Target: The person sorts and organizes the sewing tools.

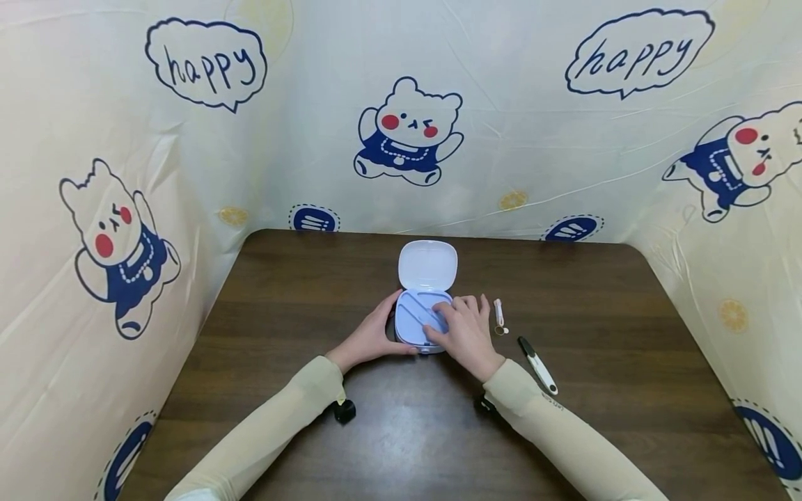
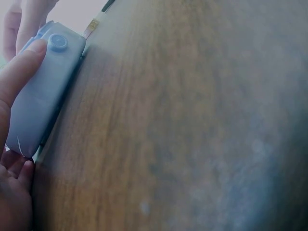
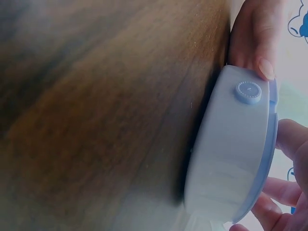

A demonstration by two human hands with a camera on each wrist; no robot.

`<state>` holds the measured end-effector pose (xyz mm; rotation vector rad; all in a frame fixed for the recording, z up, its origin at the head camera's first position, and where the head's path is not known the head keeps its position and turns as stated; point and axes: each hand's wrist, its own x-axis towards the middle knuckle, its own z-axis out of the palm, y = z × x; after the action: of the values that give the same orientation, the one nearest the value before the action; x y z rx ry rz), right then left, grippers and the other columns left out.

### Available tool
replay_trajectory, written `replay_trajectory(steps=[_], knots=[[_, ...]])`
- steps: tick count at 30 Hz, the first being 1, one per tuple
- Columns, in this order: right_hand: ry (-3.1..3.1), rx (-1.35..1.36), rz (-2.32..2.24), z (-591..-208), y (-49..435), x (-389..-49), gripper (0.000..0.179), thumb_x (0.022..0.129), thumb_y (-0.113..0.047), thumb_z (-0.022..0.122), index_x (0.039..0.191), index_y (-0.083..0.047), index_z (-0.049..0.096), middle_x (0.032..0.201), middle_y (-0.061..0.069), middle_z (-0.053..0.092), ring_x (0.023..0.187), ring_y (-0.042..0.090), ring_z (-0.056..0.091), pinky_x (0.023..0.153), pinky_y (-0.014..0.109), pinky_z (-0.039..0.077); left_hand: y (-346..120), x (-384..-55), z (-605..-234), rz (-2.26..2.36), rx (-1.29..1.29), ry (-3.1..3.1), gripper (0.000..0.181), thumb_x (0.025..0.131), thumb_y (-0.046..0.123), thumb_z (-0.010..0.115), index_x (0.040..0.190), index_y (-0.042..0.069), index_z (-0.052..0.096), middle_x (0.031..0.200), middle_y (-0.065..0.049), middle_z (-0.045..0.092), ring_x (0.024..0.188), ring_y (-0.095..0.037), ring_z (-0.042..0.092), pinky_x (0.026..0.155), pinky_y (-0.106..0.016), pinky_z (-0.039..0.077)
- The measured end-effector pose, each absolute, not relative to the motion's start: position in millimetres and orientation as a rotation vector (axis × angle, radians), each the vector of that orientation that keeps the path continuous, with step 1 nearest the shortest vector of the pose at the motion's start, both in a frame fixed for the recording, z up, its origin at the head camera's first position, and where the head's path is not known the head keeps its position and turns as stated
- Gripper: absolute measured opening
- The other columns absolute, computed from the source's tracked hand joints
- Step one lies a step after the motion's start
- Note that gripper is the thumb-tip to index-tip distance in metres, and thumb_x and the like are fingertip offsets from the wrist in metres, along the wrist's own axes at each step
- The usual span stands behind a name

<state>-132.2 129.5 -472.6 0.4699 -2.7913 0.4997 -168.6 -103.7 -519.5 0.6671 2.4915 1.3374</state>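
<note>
A light blue case (image 1: pixel 410 327) lies on the table with its paler lid (image 1: pixel 428 265) raised at the back. Its inside shows a recessed blue insert with a diagonal slot. A round button (image 2: pixel 58 42) sits on the front wall. My left hand (image 1: pixel 372 334) grips the case from the left, thumb along the front and fingers round the side. Over the right half of the insert is my right hand (image 1: pixel 466 334), its thumb and index finger bent down onto it, a gap between their tips. I cannot tell whether these fingers pinch any part of it.
Right of the case lies a small white item with a metal ring (image 1: pixel 499 319). Nearer the right sleeve rests a slim white tool with a black end (image 1: pixel 537 365). The dark wooden table (image 1: pixel 301 299) is enclosed by a printed cloth (image 1: pixel 301 139) at the back and sides.
</note>
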Motion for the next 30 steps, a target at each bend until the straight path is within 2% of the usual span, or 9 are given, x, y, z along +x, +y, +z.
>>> replay_trajectory(steps=[22,30], knots=[[-2.794,0.479,0.489,-476.8,129.7,-131.6,0.039,0.087,-0.040,0.084,0.110,-0.010,0.078,0.088,0.005,0.060,0.105,0.034,0.054,0.109,0.078,0.028,-103.2,-167.2,-517.6,1.308,0.653,2.493,0.123,0.076,0.052,0.092,0.167,0.018,0.018,0.169,-0.009,0.027,0.153,-0.026,0.031,0.123,-0.053,0.029],[-2.807,0.474,0.479,-477.7,130.1,-132.6,0.040,0.087,-0.041,0.085,0.112,-0.010,0.078,0.088,0.005,0.060,0.106,0.034,0.054,0.109,0.078,0.028,-104.5,-168.5,-517.9,1.280,0.664,2.502,0.121,0.076,0.057,0.090,0.168,0.024,0.017,0.170,-0.006,0.026,0.154,-0.025,0.029,0.122,-0.054,0.028]])
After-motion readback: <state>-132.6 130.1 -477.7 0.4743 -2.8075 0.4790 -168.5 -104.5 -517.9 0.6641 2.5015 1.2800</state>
